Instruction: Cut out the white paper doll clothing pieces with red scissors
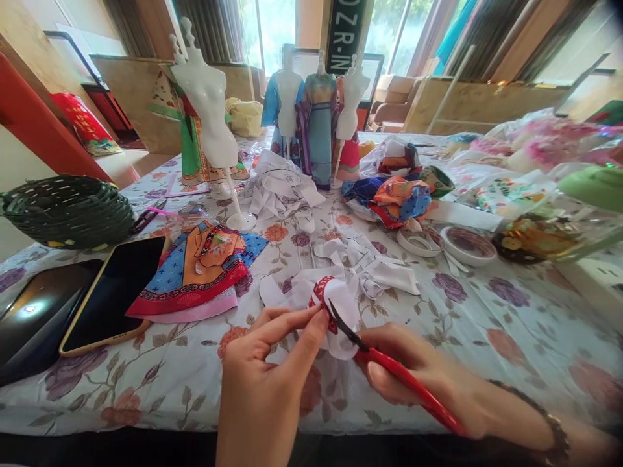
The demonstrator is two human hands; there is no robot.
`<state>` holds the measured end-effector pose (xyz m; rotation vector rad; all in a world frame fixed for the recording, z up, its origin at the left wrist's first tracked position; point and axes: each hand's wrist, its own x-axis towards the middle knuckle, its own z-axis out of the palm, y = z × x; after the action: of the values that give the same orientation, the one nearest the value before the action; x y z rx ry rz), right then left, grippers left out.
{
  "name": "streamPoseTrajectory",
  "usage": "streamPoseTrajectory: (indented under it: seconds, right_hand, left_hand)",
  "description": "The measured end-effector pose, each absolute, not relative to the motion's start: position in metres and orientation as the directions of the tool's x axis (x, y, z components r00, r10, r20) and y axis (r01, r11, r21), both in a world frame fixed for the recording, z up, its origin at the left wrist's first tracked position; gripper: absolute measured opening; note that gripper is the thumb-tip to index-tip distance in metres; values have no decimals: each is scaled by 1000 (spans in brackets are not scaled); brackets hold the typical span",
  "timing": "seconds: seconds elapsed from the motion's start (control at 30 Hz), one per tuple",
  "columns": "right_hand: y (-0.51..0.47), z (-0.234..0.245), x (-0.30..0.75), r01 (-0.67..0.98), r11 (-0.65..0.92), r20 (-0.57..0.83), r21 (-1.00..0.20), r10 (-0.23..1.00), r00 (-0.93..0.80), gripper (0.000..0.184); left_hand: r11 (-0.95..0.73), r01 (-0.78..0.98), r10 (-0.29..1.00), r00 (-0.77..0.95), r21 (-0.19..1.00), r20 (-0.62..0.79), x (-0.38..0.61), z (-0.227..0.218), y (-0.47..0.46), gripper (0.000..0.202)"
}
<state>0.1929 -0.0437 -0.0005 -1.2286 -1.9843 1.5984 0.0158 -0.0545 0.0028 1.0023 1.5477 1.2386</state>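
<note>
Pinched between the thumb and fingers of my left hand (280, 350) is a small white piece of fabric (343, 301) with a red patterned band. My right hand (418, 370) grips red-handled scissors (409, 379), their dark blades up against the red band by my left fingertips. White scraps (374, 263) with dark lines lie just beyond my hands. To the left, a small doll-sized garment (202, 266) in orange, blue and red rests on the table, partly over a phone (117, 292).
White mini mannequins (204, 97), some dressed, stand at the back around a pile of white scraps (282, 185). A dark woven basket (68, 211) sits far left. Rolls of tape (470, 246) and colourful fabric pieces (394, 198) lie right of centre on the flowered tablecloth (170, 383).
</note>
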Motion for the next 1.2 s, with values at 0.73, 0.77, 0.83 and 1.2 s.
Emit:
streamPoseTrajectory:
  seconds: [0.73,0.77,0.83,1.2]
  right_hand:
    - [-48,26,201,491,-87,-341,-867,820,-459,55]
    - [-48,27,200,479,-87,-342,-873,810,-476,56]
    - [-47,28,199,461,-89,-344,-883,789,-508,60]
    - [-45,22,195,392,-147,-368,-908,727,-580,67]
  left_hand:
    - [244,-209,928,-233,947,-290,23,12,-46,10]
    - [239,-203,927,-243,950,-285,23,12,-46,10]
    - [218,-184,927,-267,958,-262,22,11,-46,10]
    - [297,-186,928,-176,936,-330,19,13,-49,15]
